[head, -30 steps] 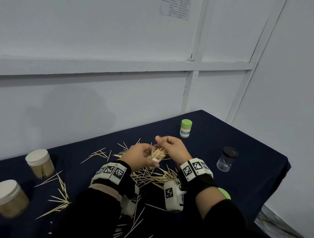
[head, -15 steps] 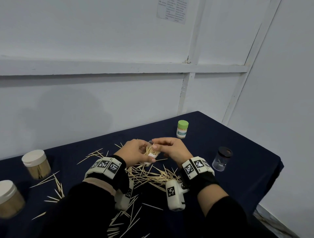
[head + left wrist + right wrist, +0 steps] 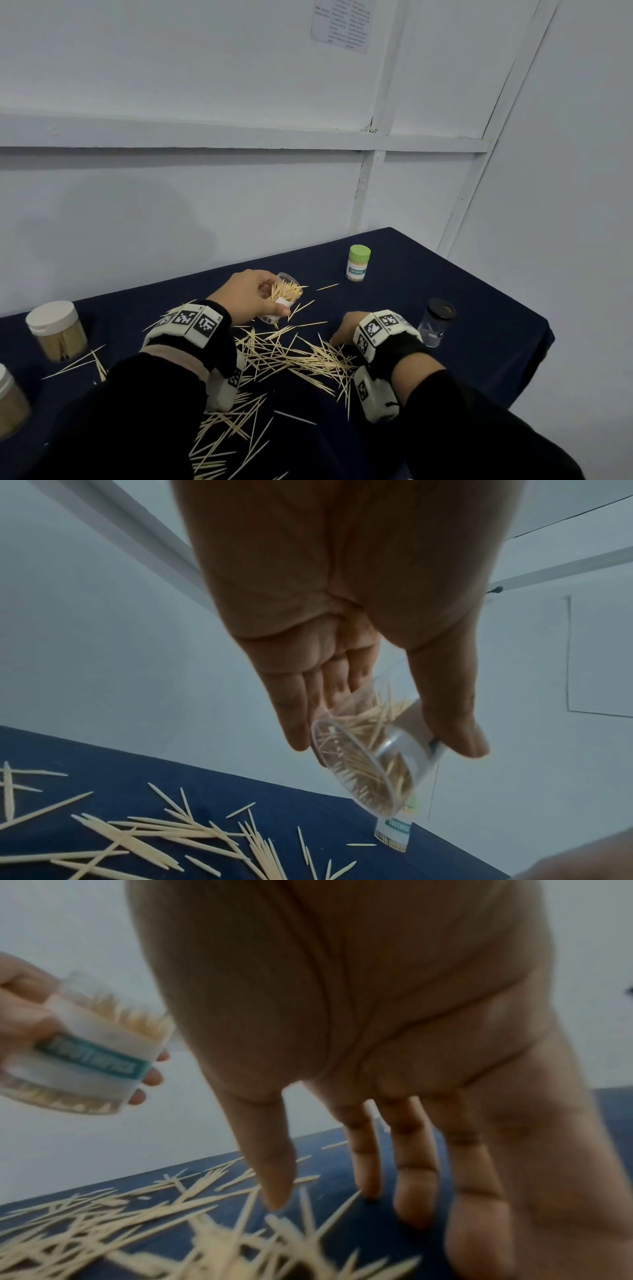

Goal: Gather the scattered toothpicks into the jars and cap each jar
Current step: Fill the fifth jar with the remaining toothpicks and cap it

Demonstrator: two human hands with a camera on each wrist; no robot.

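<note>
I have the small clear jar (image 3: 282, 298) lifted off the desk (image 3: 479, 308) in my left hand (image 3: 246, 294), thumb on one side and fingers (image 3: 298, 721) on the other, curled round its wall. It is tilted, mouth away from me, and the toothpicks inside bristle past the rim. That is my first worry: tip it any further while I look down at the pile and they slide straight back out.

My right hand (image 3: 344, 330) is down at the far edge of the main pile of toothpicks (image 3: 301, 356), fingers (image 3: 414, 1191) straight and spread, tips at the cloth, holding nothing. A flat sweep from here could scatter the sticks toward the desk's right edge or under the black-capped jar (image 3: 436, 322) rather than bunch them. Pinching a crossed bundle risks dropping half on the way up.

More sticks lie near my sleeves and by the two white-lidded jars (image 3: 56, 330) on the left. The green-capped jar (image 3: 358, 263) stands upright and well apart. I cannot see the cap for the jar I hold.
</note>
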